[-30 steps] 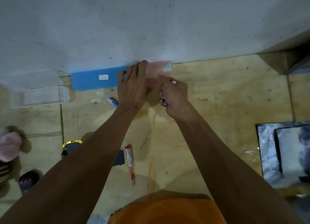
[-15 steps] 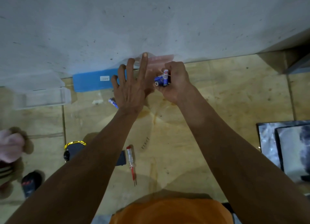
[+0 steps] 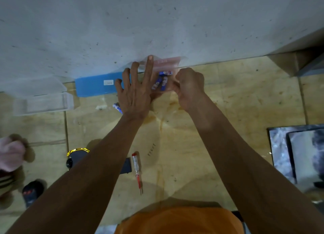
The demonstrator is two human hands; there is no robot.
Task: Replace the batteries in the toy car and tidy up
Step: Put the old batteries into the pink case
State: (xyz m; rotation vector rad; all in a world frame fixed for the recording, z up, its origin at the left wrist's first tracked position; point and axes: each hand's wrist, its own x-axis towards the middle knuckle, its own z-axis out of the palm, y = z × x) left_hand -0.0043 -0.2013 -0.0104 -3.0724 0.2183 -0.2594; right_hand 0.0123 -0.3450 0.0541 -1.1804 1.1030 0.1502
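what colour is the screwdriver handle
Clear with red inside, on the screwdriver, seen in the head view.

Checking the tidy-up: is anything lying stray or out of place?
Yes. One battery lies alone on the table beside the left hand, apart from the three batteries grouped in the clear bag.

Wooden tabletop [image 3: 228, 111], stained, backed by a grey wall. Landmark: red-handled screwdriver [image 3: 137, 170]. Just left of it a dark toy car [image 3: 77, 156] with yellow trim, partly under an arm. Far above it a blue flat box [image 3: 94, 85], clear plastic tray [image 3: 43, 103] further left, one loose battery [image 3: 117, 107] and three batteries [image 3: 162, 81] above-right. Framed picture [image 3: 298, 155] far right
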